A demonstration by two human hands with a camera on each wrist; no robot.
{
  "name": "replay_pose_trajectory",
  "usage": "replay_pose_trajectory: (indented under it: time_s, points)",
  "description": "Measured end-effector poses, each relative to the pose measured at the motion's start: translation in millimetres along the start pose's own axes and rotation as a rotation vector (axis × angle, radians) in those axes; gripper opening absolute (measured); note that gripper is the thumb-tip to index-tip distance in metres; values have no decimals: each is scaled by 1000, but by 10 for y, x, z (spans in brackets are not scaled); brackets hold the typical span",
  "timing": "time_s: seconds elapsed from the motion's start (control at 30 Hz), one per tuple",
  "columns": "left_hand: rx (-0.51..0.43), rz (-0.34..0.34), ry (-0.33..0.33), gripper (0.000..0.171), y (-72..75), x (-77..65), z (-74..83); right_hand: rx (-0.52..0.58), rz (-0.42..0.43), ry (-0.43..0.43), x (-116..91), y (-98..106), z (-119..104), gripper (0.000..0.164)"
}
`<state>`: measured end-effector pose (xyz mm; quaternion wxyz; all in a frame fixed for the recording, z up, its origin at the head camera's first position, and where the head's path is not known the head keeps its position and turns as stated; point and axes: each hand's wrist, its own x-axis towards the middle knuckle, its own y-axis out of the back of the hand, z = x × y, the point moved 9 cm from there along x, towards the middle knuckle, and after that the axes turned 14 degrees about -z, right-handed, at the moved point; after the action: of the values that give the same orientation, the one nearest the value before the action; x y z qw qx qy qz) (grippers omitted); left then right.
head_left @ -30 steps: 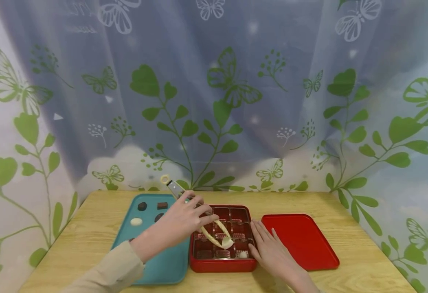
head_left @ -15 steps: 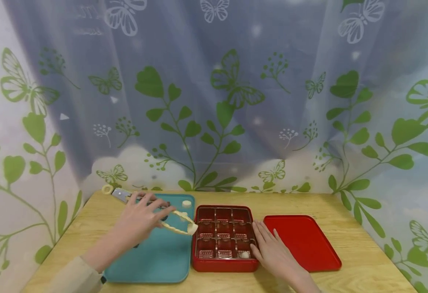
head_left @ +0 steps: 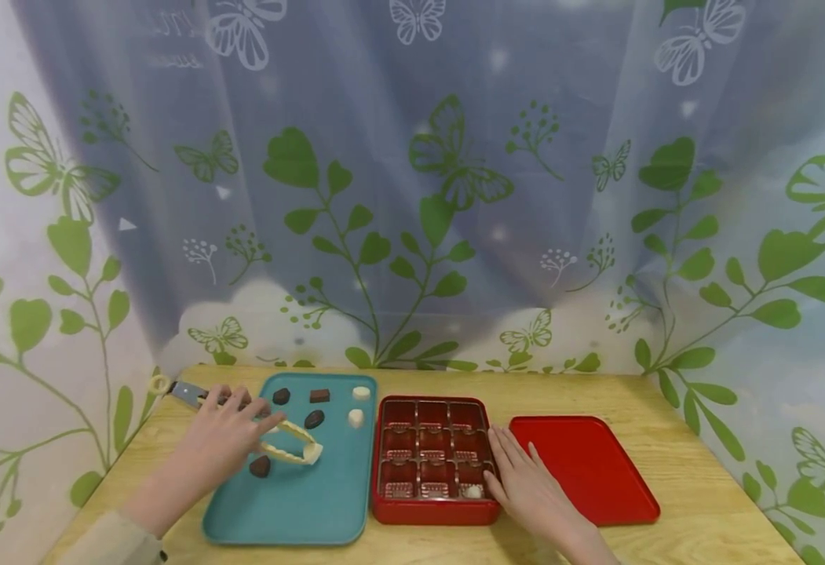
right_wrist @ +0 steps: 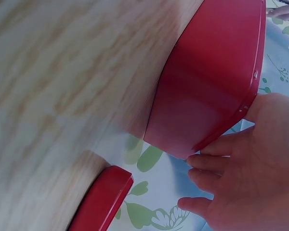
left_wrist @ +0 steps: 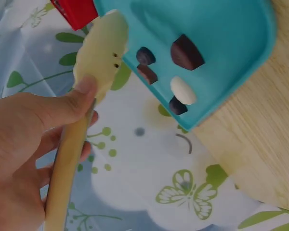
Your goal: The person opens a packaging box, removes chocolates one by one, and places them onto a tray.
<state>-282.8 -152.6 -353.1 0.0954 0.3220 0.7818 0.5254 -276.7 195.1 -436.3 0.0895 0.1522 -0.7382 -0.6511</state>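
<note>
My left hand (head_left: pixel 224 430) grips a pair of cream tongs (left_wrist: pixel 65 168) with a metal hinge, their broad tips over the blue tray (head_left: pixel 306 518). On that tray lie several chocolates: a dark heart-like piece (head_left: pixel 260 467), a dark oval (head_left: pixel 315 419), a brown rectangular one (head_left: pixel 319 395), and white pieces such as this round one (head_left: pixel 356 417). A red box (head_left: pixel 435 514) with a clear divided insert stands right of the tray, a white chocolate (head_left: pixel 472 491) in its front right compartment. With fingers straight, my right hand (head_left: pixel 528 479) rests against the box's right side.
To the right of the box lies a flat red lid (head_left: pixel 582 471). Everything stands on a light wooden table (head_left: pixel 695 502). A patterned curtain (head_left: pixel 412 235) hangs behind the table's far edge and along both sides.
My left hand has carried the tongs leftward from above the red box to above the blue tray, uncovering the chocolates there. The right hand stays at the box.
</note>
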Motion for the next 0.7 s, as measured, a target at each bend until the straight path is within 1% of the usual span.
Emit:
replay_pose_trajectory:
  time_s: [0.17,0.3,0.5,0.7]
  points:
    - [-4,-56,-3,49,-110,-14,32,-11,8,-2,10,-7,-5,61]
    - [-16,-75,9,47,-120,-18,51,-21,9,-5,10,-10,-4,61]
    - [-37,-66,37,54,-81,-58,20,-7,0,-4,5,-4,-7,61]
    - [-75,-30,46,65,-32,-40,16,-5,-1,-10,8,-3,14,62]
